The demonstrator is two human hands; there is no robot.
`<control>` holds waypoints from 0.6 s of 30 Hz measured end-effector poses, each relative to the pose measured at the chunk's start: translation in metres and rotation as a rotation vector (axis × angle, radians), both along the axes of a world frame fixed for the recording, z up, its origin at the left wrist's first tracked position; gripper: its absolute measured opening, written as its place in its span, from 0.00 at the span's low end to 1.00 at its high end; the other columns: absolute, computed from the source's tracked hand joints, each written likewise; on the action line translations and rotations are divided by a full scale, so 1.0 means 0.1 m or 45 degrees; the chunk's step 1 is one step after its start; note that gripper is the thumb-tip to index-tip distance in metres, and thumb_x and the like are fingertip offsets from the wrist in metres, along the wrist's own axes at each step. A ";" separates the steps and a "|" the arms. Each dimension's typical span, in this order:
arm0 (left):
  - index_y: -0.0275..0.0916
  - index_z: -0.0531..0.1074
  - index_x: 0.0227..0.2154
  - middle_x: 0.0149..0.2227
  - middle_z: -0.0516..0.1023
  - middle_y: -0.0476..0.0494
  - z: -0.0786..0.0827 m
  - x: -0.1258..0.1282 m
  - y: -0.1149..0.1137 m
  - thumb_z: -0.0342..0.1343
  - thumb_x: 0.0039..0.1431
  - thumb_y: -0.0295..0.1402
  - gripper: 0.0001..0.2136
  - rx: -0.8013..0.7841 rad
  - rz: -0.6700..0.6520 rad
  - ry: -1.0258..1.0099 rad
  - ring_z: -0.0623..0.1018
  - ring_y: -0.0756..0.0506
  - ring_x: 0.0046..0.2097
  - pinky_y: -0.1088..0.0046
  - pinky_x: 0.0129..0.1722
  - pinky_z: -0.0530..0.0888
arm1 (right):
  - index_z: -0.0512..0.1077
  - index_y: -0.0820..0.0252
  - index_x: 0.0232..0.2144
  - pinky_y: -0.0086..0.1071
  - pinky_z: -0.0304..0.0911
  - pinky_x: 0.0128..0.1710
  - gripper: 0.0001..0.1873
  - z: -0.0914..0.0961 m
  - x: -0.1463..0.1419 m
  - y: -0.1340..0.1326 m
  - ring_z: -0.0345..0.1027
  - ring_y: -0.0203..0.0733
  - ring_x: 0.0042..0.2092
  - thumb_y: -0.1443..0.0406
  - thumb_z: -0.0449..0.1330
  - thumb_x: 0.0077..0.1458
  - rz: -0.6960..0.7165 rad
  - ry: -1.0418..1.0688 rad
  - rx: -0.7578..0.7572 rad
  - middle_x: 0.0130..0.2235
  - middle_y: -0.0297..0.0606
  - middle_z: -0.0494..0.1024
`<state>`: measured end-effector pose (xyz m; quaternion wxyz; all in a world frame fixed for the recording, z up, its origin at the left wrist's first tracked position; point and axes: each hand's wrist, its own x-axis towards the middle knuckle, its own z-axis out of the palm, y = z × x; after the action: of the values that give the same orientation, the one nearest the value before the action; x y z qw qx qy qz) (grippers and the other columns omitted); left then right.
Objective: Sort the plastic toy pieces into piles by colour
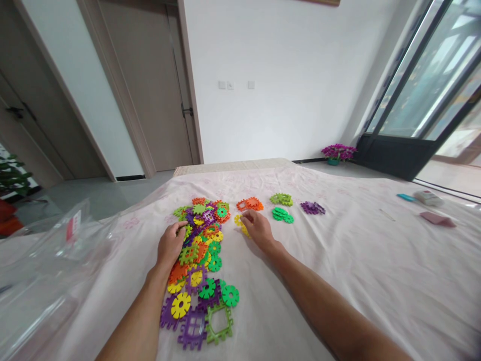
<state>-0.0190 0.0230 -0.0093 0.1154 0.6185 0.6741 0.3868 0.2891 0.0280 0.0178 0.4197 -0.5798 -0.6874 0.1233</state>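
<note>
A heap of plastic interlocking building pieces (195, 253) runs along the middle of the cloth, mixing purple, green, orange and yellow. At the heap's left edge, my left hand (171, 245) has its fingers curled against the pieces; whatever lies under the fingertips is mostly hidden. To the right of the heap, my right hand (259, 229) pinches at a yellow notched disc (238, 219), partly covering the yellow pieces there. Just beyond it lie orange pieces (250, 203). Green discs (281, 215), light green pieces (281, 199) and purple pieces (312, 207) form separate small groups farther right.
A pale patterned cloth (338, 281) covers the surface. Clear plastic bags (71, 255) lie at the left. A pink item (438, 219), a white box-like item (428, 197) and a blue item (406, 197) sit at the far right. Beyond stands a pot of purple flowers (338, 153).
</note>
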 end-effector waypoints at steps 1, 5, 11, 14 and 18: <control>0.45 0.74 0.46 0.49 0.78 0.46 -0.01 0.00 0.00 0.48 0.60 0.39 0.16 -0.002 0.001 0.001 0.76 0.43 0.50 0.67 0.51 0.71 | 0.73 0.57 0.32 0.28 0.54 0.32 0.07 -0.01 0.06 0.03 0.66 0.37 0.32 0.62 0.57 0.56 -0.053 -0.011 -0.002 0.31 0.32 0.76; 0.45 0.74 0.47 0.50 0.78 0.46 -0.02 -0.01 0.00 0.48 0.60 0.38 0.16 -0.015 0.000 -0.003 0.76 0.43 0.51 0.67 0.51 0.71 | 0.75 0.56 0.35 0.30 0.56 0.34 0.08 -0.04 0.25 0.10 0.67 0.38 0.35 0.62 0.57 0.56 -0.216 -0.079 0.005 0.35 0.35 0.76; 0.45 0.74 0.47 0.50 0.78 0.45 -0.01 -0.01 0.01 0.48 0.60 0.38 0.16 -0.014 -0.001 -0.014 0.75 0.43 0.51 0.67 0.51 0.70 | 0.76 0.56 0.35 0.33 0.59 0.42 0.07 -0.05 0.22 0.07 0.67 0.40 0.41 0.67 0.57 0.56 -0.124 -0.130 0.176 0.40 0.37 0.75; 0.45 0.74 0.47 0.49 0.78 0.46 -0.02 -0.01 0.02 0.48 0.60 0.38 0.16 -0.014 0.001 -0.012 0.75 0.43 0.51 0.67 0.50 0.71 | 0.76 0.56 0.34 0.32 0.60 0.43 0.06 -0.06 0.08 0.00 0.67 0.41 0.41 0.68 0.58 0.56 0.140 -0.195 0.226 0.38 0.37 0.74; 0.45 0.74 0.47 0.49 0.78 0.46 -0.01 -0.01 0.01 0.48 0.60 0.38 0.16 -0.012 0.005 -0.011 0.75 0.43 0.51 0.66 0.51 0.70 | 0.75 0.55 0.40 0.30 0.61 0.41 0.09 -0.03 -0.14 -0.16 0.67 0.39 0.40 0.69 0.58 0.57 0.503 -0.297 0.235 0.39 0.37 0.74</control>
<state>-0.0200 0.0244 -0.0107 0.1205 0.6151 0.6766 0.3865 0.2750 0.0121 0.0145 0.3563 -0.4036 -0.8396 0.0720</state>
